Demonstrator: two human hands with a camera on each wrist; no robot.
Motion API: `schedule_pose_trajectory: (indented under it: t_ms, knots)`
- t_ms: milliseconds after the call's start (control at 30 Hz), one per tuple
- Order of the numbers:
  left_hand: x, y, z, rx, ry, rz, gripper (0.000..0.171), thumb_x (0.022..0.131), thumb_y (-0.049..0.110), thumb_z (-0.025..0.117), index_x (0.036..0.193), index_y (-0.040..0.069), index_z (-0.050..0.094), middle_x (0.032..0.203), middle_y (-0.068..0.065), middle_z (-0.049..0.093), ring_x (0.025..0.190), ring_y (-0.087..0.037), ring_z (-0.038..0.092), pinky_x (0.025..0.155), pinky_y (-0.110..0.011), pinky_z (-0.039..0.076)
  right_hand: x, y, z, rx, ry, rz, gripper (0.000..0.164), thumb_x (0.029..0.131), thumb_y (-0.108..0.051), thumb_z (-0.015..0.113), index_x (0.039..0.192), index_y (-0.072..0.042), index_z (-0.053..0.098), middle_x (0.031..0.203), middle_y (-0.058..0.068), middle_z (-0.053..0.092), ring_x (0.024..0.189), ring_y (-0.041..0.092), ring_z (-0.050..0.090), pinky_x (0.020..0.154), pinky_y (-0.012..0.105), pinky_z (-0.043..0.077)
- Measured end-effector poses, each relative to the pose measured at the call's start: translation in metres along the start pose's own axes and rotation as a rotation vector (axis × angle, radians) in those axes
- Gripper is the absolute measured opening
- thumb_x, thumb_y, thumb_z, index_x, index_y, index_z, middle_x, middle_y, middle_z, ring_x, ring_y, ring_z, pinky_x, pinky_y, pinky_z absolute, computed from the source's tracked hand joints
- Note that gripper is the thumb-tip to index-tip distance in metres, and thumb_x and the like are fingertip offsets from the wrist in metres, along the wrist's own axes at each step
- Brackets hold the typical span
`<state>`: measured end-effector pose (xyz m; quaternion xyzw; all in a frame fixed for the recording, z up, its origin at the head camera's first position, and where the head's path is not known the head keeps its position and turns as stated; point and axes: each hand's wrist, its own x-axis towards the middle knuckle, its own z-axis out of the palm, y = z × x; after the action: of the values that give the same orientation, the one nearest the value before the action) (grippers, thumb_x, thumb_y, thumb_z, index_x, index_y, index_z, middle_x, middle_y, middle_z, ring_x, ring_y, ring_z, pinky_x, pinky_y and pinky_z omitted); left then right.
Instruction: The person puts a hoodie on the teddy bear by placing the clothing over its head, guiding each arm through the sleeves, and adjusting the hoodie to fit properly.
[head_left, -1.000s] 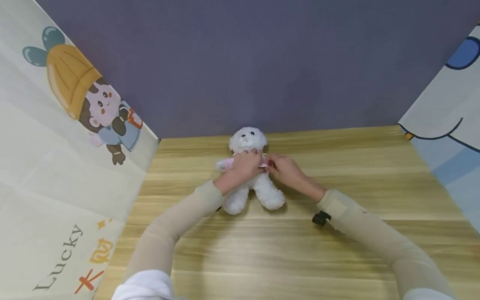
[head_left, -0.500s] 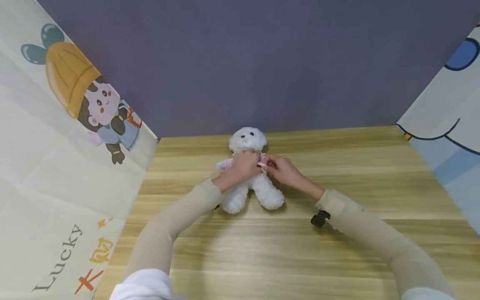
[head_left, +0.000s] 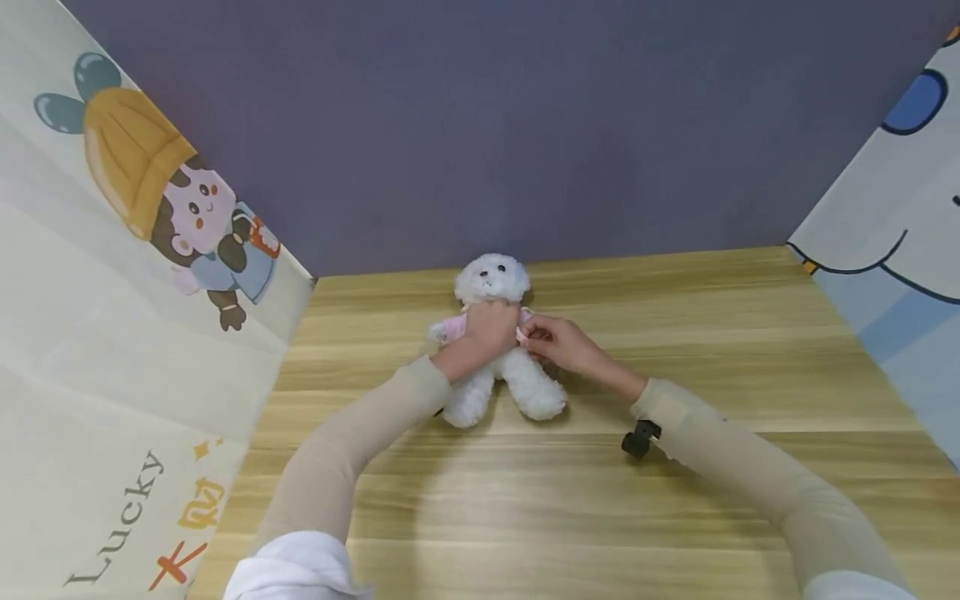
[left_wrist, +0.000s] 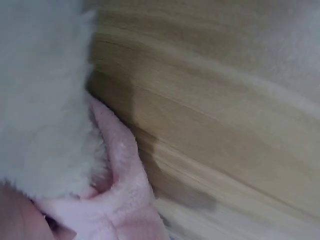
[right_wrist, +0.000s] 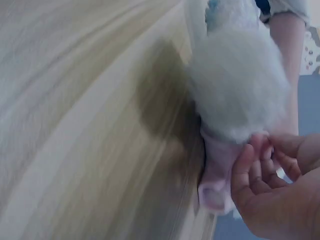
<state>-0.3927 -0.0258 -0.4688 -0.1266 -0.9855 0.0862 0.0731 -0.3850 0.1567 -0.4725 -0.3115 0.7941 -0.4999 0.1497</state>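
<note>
A white fluffy stuffed toy (head_left: 491, 279) lies on its back, head away from me, in a pink doll top (head_left: 454, 327). My left hand (head_left: 491, 329) lies across its chest with fingers curled at the top's front, mostly hidden beneath the knuckles. At the toy's other side, my right hand (head_left: 566, 343) pinches the edge of the pink top between thumb and fingers. The right wrist view shows this pinch beside the sleeve (right_wrist: 215, 195), below a fluffy leg (right_wrist: 237, 82). In the left wrist view, pink hem (left_wrist: 120, 215) rims the white fur (left_wrist: 45, 100).
The toy rests on a wood-grain table (head_left: 675, 317), its head near the purple-grey back panel (head_left: 480, 125). A cartoon-printed panel (head_left: 67, 333) stands at the left, another (head_left: 892, 242) at the right. A black camera mount (head_left: 641, 439) hangs from my right wrist.
My left hand's fingers have curled further under, and my right fingertips have shifted slightly down and left with the edge of the pink top. The toy stays nearly in place.
</note>
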Motion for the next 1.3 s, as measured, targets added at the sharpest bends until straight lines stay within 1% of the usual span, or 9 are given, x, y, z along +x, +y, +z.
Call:
schedule_pose_trajectory:
  t_ms: [167,300,467,567,633,833,967,1167,1300]
  knots:
    - [-0.016,-0.013,0.001,-0.197,0.024,0.042,0.031,0.095,0.044,0.063,0.100,0.013,0.064,0.093,-0.003,0.062,0.083,-0.021,0.062,0.065,-0.037,0.054,-0.005,0.020,-0.029,-0.188,0.077,0.030,0.018,0.101,-0.011,0.061,0.115,-0.002,0.068,0.110,0.019,0.070,0.096,0.035,0.069,0.080,0.046,0.058]
    - [-0.028,-0.023,0.000,-0.258,0.046,0.027,0.033,0.098,0.046,0.061,0.104,0.013,0.061,0.097,-0.002,0.060,0.084,-0.020,0.057,0.070,-0.036,0.052,-0.004,0.032,-0.043,-0.298,0.127,0.011,0.018,0.100,-0.003,0.058,0.114,0.002,0.068,0.110,0.020,0.071,0.100,0.038,0.068,0.089,0.049,0.055]
    - [-0.035,-0.026,-0.001,-0.272,0.024,0.065,0.031,0.098,0.045,0.055,0.112,0.017,0.056,0.100,0.000,0.056,0.084,-0.020,0.052,0.072,-0.036,0.047,0.003,0.043,-0.034,-0.328,0.066,-0.064,0.019,0.098,-0.005,0.062,0.112,0.001,0.072,0.107,0.019,0.073,0.099,0.037,0.069,0.089,0.049,0.056]
    - [-0.039,-0.026,-0.002,-0.310,0.033,0.112,0.029,0.096,0.038,0.054,0.116,0.017,0.057,0.102,-0.002,0.057,0.088,-0.021,0.053,0.078,-0.038,0.046,0.007,0.047,-0.026,-0.281,0.072,-0.050,0.022,0.098,-0.008,0.064,0.116,0.001,0.072,0.109,0.019,0.073,0.100,0.035,0.070,0.089,0.046,0.057]
    - [-0.042,-0.027,-0.002,-0.330,0.044,0.138,0.030,0.097,0.034,0.054,0.120,0.016,0.057,0.106,-0.004,0.059,0.092,-0.023,0.054,0.082,-0.039,0.047,0.009,0.049,-0.022,-0.146,0.087,0.020,0.025,0.098,-0.006,0.065,0.121,0.003,0.069,0.111,0.019,0.073,0.099,0.032,0.070,0.085,0.042,0.059]
    - [-0.049,-0.028,-0.004,-0.348,0.032,0.144,0.044,0.101,0.033,0.054,0.144,0.022,0.053,0.114,-0.010,0.056,0.091,-0.027,0.053,0.081,-0.042,0.047,0.011,0.043,-0.020,0.589,0.099,0.309,0.034,0.098,0.005,0.058,0.132,0.008,0.057,0.102,0.007,0.070,0.088,0.018,0.066,0.080,0.031,0.059]
    - [-0.050,-0.027,-0.006,-0.348,0.015,0.141,0.046,0.103,0.034,0.052,0.148,0.024,0.052,0.114,-0.011,0.054,0.090,-0.027,0.050,0.081,-0.042,0.045,0.011,0.040,-0.018,0.720,0.122,0.327,0.032,0.096,0.004,0.063,0.128,0.002,0.063,0.099,0.001,0.071,0.086,0.012,0.067,0.082,0.028,0.058]
    - [-0.049,-0.029,-0.007,-0.317,0.059,0.196,0.042,0.105,0.032,0.052,0.146,0.022,0.056,0.108,-0.009,0.055,0.088,-0.023,0.050,0.087,-0.043,0.044,0.019,0.041,-0.013,0.567,0.172,0.212,0.048,0.090,0.000,0.075,0.135,0.004,0.061,0.127,0.019,0.066,0.094,0.013,0.069,0.092,0.038,0.057]
    - [-0.050,-0.028,-0.006,-0.310,0.098,0.213,0.035,0.106,0.027,0.051,0.139,0.020,0.062,0.111,-0.009,0.058,0.095,-0.025,0.054,0.092,-0.044,0.045,0.026,0.045,-0.011,0.328,0.201,0.174,0.045,0.089,-0.007,0.078,0.129,0.005,0.062,0.122,0.022,0.066,0.096,0.015,0.065,0.081,0.027,0.058]
